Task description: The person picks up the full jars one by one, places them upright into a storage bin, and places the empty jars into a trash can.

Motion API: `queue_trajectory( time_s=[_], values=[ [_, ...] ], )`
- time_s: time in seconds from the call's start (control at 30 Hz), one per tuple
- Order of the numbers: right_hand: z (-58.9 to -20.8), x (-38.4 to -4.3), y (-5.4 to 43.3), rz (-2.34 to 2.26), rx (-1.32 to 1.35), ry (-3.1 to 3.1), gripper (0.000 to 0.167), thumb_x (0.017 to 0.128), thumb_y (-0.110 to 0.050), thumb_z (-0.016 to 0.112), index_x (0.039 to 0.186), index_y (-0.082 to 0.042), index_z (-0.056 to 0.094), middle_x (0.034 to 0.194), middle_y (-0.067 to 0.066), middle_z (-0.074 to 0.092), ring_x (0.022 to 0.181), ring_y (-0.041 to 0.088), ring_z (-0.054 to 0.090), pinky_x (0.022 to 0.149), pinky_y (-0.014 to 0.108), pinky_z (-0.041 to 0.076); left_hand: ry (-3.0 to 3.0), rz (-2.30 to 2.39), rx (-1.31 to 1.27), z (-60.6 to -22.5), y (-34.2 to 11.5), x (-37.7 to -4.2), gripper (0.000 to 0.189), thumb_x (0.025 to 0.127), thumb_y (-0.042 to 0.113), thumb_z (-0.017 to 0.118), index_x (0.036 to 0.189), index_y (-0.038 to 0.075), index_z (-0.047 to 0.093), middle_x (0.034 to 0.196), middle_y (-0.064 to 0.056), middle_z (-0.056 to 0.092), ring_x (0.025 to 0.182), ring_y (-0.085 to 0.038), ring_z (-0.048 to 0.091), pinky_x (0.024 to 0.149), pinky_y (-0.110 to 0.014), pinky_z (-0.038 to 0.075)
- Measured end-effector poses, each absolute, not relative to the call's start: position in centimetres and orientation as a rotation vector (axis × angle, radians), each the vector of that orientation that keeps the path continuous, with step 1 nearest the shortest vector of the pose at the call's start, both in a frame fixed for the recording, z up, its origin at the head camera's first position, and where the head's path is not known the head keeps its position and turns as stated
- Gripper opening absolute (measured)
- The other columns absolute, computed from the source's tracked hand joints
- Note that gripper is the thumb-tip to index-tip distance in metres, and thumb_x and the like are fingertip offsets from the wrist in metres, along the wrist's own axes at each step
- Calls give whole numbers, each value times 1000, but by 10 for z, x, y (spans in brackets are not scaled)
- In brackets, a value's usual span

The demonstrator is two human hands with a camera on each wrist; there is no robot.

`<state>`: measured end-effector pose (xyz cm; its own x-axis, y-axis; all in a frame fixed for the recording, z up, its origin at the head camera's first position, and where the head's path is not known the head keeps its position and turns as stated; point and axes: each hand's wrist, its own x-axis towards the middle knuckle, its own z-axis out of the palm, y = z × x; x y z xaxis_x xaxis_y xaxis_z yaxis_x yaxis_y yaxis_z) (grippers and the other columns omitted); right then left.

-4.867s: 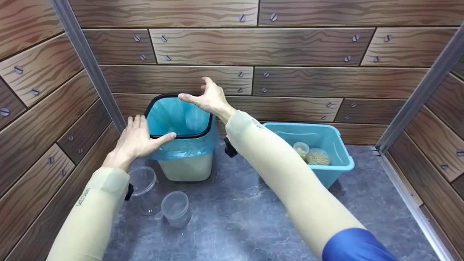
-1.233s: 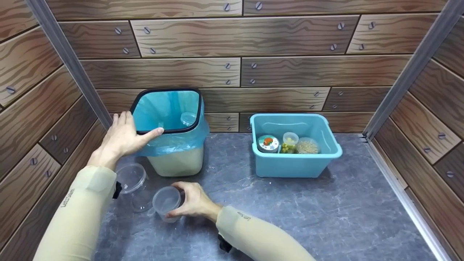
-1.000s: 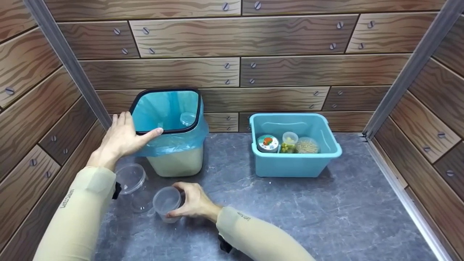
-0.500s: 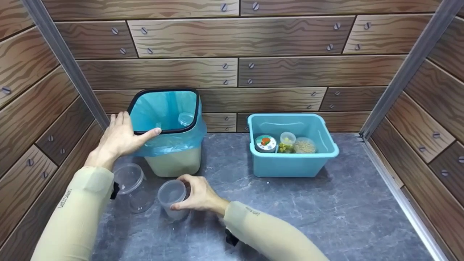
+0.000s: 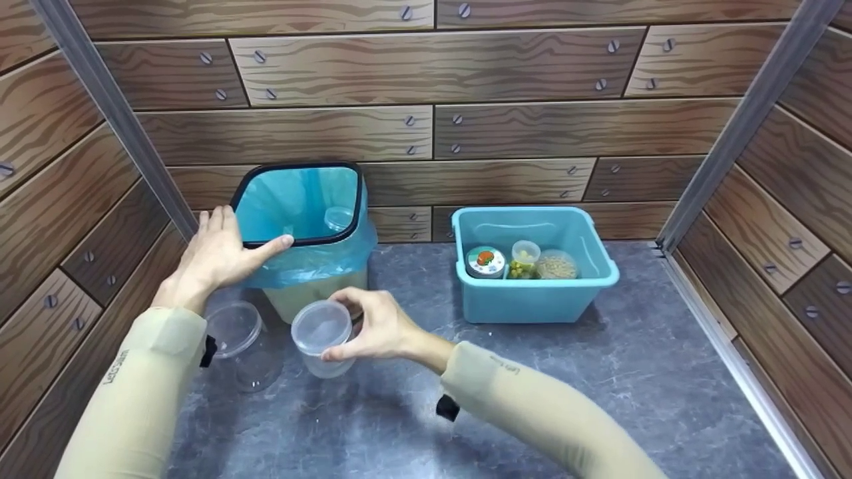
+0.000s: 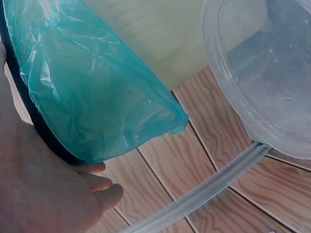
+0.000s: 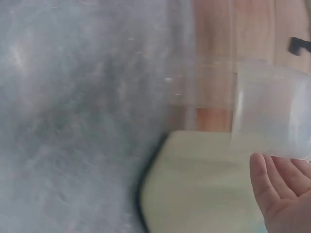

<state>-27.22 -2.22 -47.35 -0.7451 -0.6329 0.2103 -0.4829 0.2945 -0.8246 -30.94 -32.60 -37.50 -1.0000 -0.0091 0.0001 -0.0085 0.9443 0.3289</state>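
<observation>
My right hand (image 5: 383, 326) grips a clear plastic cup (image 5: 322, 329) from its right side, thumb in front and fingers behind. The cup is held above the floor, in front of the trash bin (image 5: 286, 303). In the right wrist view its wall (image 7: 269, 114) shows above the fingers. With straight fingers, my left hand (image 5: 216, 256) rests on the bin's black rim (image 5: 361, 199) at the front left corner, thumb along the front edge. A blue bag (image 6: 92, 92) lines the bin and hangs over its outside. Inside lies a clear plastic cup (image 5: 338, 218).
A clear round container (image 5: 233, 329) stands left of the bin, below my left wrist. To the right sits a light blue tub (image 5: 532, 303) holding a jar with a patterned lid (image 5: 486, 261) and containers of green and tan contents. Wood-patterned walls (image 5: 333, 73) enclose the grey floor (image 5: 566, 399).
My right hand moved from over the bin down to the cup, took hold of it, and lifted it up and slightly right. My left hand stays on the bin's rim.
</observation>
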Motion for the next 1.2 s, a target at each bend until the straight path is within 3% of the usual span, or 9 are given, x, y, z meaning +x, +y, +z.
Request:
queue_trajectory(
  time_s=[0.37, 0.6, 0.9, 1.0, 1.2],
  values=[
    [-403, -288, 8, -1576, -1097, 2399, 74, 77, -26, 103, 142, -9, 72, 125, 9, 81, 107, 15, 75, 87, 34, 69, -3092, -535, 15, -376, -327, -310, 148, 95, 96, 50, 171, -19, -4, 179, -48, -1, 168, -70, -6, 139, -77, 8],
    [-362, -306, 15, -1596, -1119, 2466, 71, 78, -25, 101, 141, -8, 72, 129, 10, 81, 117, 22, 77, 104, 48, 66, -3088, -543, 6, -375, -326, -310, 147, 95, 95, 51, 171, -20, -3, 179, -48, 0, 168, -70, -6, 139, -76, 7],
    [-327, -338, -4, -1727, -1073, 2469, 64, 83, -26, 100, 138, -7, 73, 121, 10, 83, 105, 15, 78, 89, 27, 66, -3092, -533, 5, -374, -327, -311, 148, 95, 96, 49, 171, -19, -4, 179, -48, -1, 167, -71, -6, 138, -77, 8],
    [-326, -350, -13, -1722, -1043, 2541, 64, 84, -32, 99, 138, -11, 74, 121, 7, 83, 105, 15, 79, 87, 28, 62, -3093, -525, 4, -374, -326, -311, 148, 95, 96, 49, 171, -20, -3, 179, -49, 0, 167, -71, -6, 138, -77, 8],
    [-327, -371, -37, -1649, -909, 2719, 68, 85, -43, 98, 141, -14, 71, 132, 2, 80, 118, 17, 79, 97, 31, 63, -3089, -525, 11, -375, -326, -313, 149, 94, 97, 50, 171, -19, -2, 179, -48, 1, 167, -71, -5, 139, -76, 8]
  ],
)
